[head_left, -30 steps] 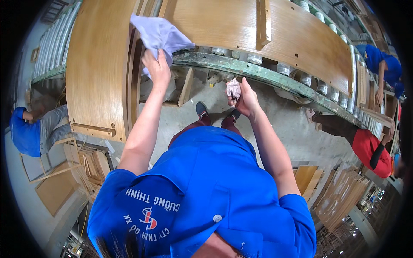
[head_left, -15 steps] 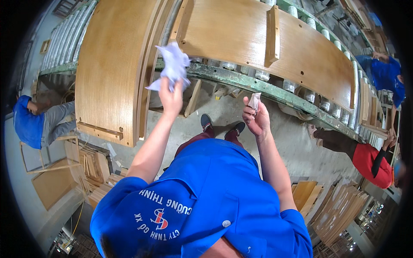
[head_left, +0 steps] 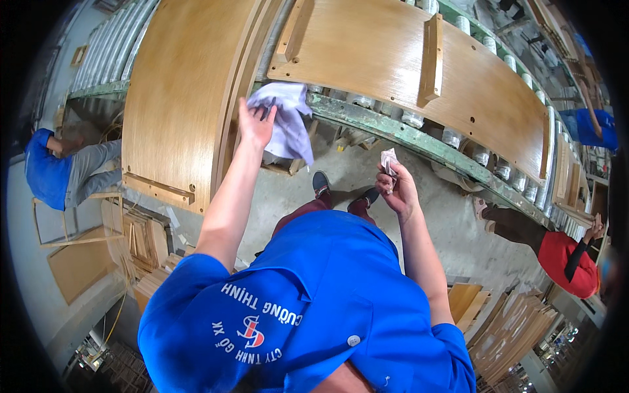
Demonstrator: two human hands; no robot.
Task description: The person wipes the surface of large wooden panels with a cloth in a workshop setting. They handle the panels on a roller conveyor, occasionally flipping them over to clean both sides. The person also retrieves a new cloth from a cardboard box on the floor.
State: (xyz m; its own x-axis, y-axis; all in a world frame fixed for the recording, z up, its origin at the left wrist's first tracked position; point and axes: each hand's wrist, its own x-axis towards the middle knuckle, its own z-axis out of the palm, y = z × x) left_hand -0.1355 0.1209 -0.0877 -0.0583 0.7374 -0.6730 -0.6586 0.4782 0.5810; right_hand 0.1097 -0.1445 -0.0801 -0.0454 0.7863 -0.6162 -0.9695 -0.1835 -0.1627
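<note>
My left hand (head_left: 256, 126) is beside the long edge of a big wooden panel, gripping a pale lavender cloth (head_left: 291, 124). The cloth hangs loosely spread past the fingers, over the gap between two panels. Pinched in my right hand (head_left: 400, 188) is a small folded pale sheet (head_left: 389, 160); whether it is paper or fabric I cannot make out. This hand is raised above the floor, apart from the wood. A varnished wooden panel (head_left: 177, 98) lies at the left, and another wooden panel (head_left: 373, 59) with crosswise battens lies beyond my hands.
A green-framed roller conveyor (head_left: 406, 131) runs under the far panel. One person in blue (head_left: 49, 171) is at the left; a person in red (head_left: 567, 262) and another in blue (head_left: 593, 128) are at the right. Stacked boards (head_left: 514, 327) stand at the lower right.
My left hand has shifted slightly, and the cloth has gone from bunched up to spread out, swinging right. My right hand has moved a little lower, still holding the folded sheet.
</note>
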